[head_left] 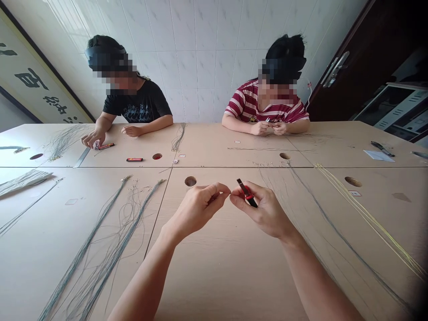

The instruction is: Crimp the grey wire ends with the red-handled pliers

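Note:
My left hand [203, 205] is closed in a pinch, with thumb and forefinger meeting just left of my right hand's fingertips. Whatever lies in that pinch is too small to make out. In my right hand [267, 207] is a small black-and-red tool [247, 193], its flat dark end pointing up and away; its exact kind is unclear. The right thumb and forefinger also press together close to the left fingertips. Both hands are above the wooden table [214, 267].
Left of me lie bundles of thin grey-green cords [96, 240] with small metal ends. Yellow cords [364, 214] and a grey strand [327, 214] stretch along the right. Two people [140, 107] sit opposite, working with their hands. The tabletop has round holes [190, 181].

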`<state>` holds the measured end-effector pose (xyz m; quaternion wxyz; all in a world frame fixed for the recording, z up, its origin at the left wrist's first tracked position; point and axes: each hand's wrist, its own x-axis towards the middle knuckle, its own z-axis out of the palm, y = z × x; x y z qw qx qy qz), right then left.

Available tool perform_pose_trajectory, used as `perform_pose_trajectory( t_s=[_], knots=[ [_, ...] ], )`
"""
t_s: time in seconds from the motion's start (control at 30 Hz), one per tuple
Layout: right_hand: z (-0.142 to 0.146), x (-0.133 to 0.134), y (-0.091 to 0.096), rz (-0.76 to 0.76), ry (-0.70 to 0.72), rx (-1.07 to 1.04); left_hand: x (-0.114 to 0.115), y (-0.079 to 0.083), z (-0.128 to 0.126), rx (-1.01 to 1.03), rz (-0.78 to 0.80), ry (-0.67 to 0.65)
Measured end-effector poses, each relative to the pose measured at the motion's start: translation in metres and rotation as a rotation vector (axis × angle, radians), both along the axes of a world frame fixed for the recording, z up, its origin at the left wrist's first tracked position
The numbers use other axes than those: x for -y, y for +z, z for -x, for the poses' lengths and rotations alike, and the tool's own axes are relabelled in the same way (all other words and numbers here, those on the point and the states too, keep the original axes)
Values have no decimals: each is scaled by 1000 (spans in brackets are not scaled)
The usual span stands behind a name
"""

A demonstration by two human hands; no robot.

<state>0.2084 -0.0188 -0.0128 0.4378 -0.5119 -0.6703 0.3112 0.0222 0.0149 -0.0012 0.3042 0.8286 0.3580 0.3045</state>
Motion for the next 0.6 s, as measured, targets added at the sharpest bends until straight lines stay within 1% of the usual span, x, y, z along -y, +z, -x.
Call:
perform_pose_trajectory(
  t_s=[0.17,0.4,0.5,0.6],
  knots=[
    [-2,1,1,21,10,21,0,2,1,-21,7,-16],
    [-3,2,1,23,22,27,1,0,1,-5,15,-18],
    [-2,2,1,12,30,38,1,-1,1,10,45,-14],
    [-2,1,1,5,34,52,0,-3,2,70,92,-2]
  ],
)
